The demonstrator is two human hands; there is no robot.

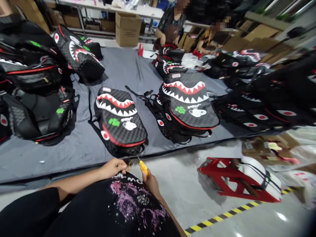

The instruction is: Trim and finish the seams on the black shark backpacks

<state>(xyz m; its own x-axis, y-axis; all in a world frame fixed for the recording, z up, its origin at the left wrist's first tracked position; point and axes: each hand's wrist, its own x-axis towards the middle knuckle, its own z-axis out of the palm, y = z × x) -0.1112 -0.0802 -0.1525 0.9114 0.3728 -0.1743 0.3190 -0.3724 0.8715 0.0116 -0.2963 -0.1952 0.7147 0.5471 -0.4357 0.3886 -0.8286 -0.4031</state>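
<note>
My left hand [114, 167] is curled low in front of me, its fingers pinched on something small that I cannot make out. My right hand [149, 181] grips a small yellow-handled tool [143, 166] with a thin metal tip pointing up. Both hands hover just above my black printed shirt [128, 204]. Closest to them, a black backpack with a shark-mouth print [119, 120] lies flat on a grey mat [81, 144]. Another shark-mouth backpack [189, 102] lies to its right on top of other bags.
Piles of the same backpacks line the left [37, 92] and right [269, 95] sides of the mat. A red stool [232, 179] lies tipped on the floor at right near striped floor tape [222, 217]. Two people [172, 26] sit working at the far end. A cardboard box [127, 29] stands behind.
</note>
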